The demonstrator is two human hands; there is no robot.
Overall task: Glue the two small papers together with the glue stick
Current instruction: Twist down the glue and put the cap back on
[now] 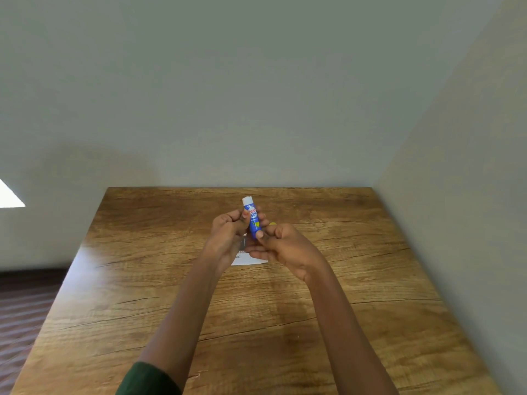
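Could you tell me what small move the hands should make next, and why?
Probably twist the base: the left hand holds the glue stick upright, its white top end uncovered, the right hand pinches its bottom, and the paper waits on the table.

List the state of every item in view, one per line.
Glue stick: held off the table, roughly upright, white end up.
Left hand: closed around the stick's middle.
Right hand: fingers pinching the stick's lower end.
Paper: flat on the wooden table, mostly hidden under the hands.
Small yellow object: behind the right hand, unclear.
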